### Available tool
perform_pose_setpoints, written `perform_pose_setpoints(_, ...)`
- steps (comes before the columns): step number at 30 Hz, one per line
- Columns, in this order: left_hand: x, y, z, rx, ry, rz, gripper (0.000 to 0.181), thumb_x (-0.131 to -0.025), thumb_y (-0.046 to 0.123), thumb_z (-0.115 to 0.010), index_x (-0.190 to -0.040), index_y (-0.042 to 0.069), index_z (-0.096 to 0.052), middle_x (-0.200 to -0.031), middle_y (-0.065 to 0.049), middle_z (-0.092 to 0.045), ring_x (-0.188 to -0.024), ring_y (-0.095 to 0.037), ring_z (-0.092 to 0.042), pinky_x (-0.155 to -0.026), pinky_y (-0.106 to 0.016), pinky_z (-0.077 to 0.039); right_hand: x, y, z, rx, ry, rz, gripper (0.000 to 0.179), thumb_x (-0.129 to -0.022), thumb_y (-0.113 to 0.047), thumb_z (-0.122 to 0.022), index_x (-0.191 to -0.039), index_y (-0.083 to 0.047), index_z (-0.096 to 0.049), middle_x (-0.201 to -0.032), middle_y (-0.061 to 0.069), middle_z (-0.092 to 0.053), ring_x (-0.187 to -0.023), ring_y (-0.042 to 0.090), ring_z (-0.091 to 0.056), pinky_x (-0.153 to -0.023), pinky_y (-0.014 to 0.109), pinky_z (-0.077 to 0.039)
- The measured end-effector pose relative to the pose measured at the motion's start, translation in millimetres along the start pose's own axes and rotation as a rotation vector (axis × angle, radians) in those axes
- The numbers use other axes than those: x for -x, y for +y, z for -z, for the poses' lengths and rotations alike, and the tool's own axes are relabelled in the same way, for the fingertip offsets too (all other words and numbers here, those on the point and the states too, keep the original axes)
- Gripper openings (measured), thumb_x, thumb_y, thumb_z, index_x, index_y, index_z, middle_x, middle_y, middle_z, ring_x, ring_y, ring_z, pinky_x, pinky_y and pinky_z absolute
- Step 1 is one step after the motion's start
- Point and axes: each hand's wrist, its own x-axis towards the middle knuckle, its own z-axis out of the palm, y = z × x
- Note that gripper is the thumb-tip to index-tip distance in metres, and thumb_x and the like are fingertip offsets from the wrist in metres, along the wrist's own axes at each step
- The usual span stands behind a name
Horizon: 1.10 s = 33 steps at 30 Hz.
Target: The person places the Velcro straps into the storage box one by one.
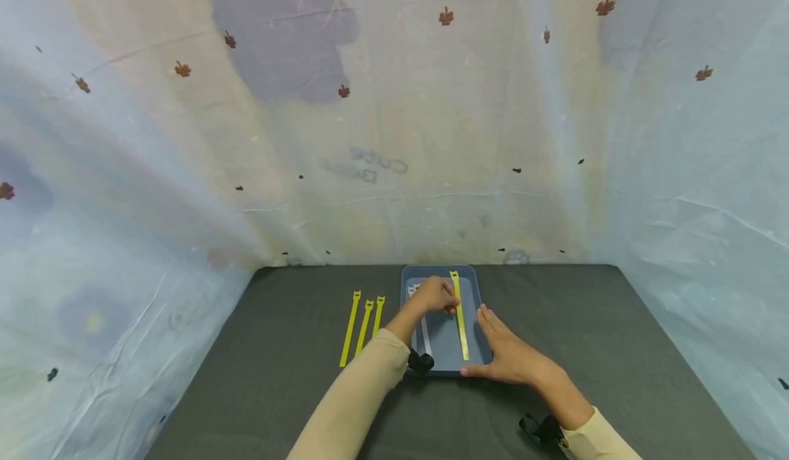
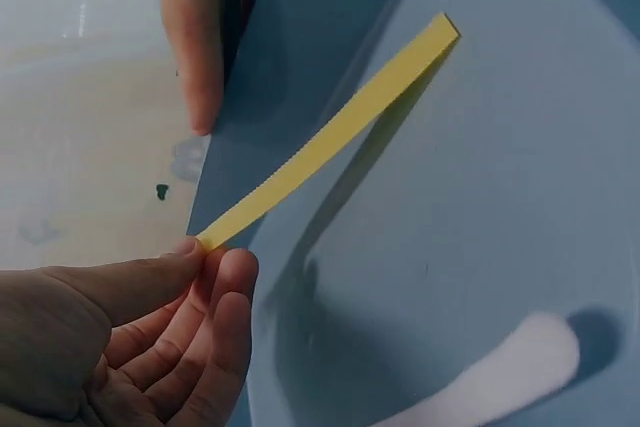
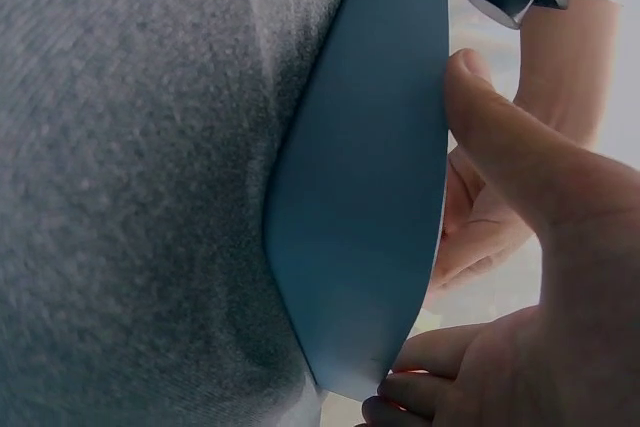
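Note:
My left hand (image 1: 436,294) is over the blue-grey tray (image 1: 444,359), pinching a yellow cable strap (image 1: 461,330) with a slotted head. In the left wrist view, thumb and fingertips hold this strap (image 2: 340,132), whose free end casts a shadow on the tray. My right hand (image 1: 510,356) rests at the tray's near right corner, fingers fairly straight along the right side and thumb at the near edge. The right wrist view shows the thumb (image 3: 490,107) touching the rim. White straps (image 1: 427,337) lie in the tray's left part, partly hidden by my left hand and wrist.
Left of the tray, three yellow straps (image 1: 350,330) lie side by side on the dark grey tabletop (image 1: 296,391). A patterned, translucent curtain (image 1: 394,138) hangs behind the table and along both sides.

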Motion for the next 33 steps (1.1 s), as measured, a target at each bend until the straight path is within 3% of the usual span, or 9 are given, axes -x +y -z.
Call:
perform_pose_setpoints(16, -6.1, 6.5, -18.2, -0.174, 0.015, 0.085, 0.013, -0.098, 0.004, -0.078, -0.087, -0.002, -0.077, -0.083, -0.017, -0.079, -0.073, -0.026, -0.077, -0.067, -0.031, -0.062, -0.9, 3, 1, -0.034, -0.02, -0.001, 0.132, -0.086, -0.067, -0.082, -0.168, 0.008, -0.011, -0.176, 0.029, -0.004, -0.163, 0.049, -0.011, -0.125, 0.068, -0.028)
perform_pose_setpoints(24, -18.2, -0.4, -27.8, -0.104, 0.014, 0.157, 0.015, -0.096, 0.003, -0.08, -0.082, 0.0, -0.079, -0.079, -0.015, -0.079, -0.069, -0.023, -0.078, -0.064, -0.029, -0.064, -0.3, 2, 1, -0.057, -0.04, -0.028, 0.129, -0.087, -0.063, -0.084, -0.169, 0.005, -0.01, -0.177, 0.027, -0.002, -0.163, 0.047, -0.009, -0.125, 0.068, -0.027)
perform_pose_setpoints(33, -17.4, 1.8, -32.8, -0.163, 0.059, 0.14, 0.018, -0.096, 0.007, -0.081, -0.079, 0.001, -0.08, -0.076, -0.013, -0.078, -0.07, -0.024, -0.079, -0.064, -0.029, -0.064, -0.4, 2, 2, -0.055, -0.035, -0.023, 0.13, -0.087, -0.063, -0.083, -0.169, 0.005, -0.009, -0.177, 0.027, -0.002, -0.163, 0.048, -0.008, -0.125, 0.068, -0.027)
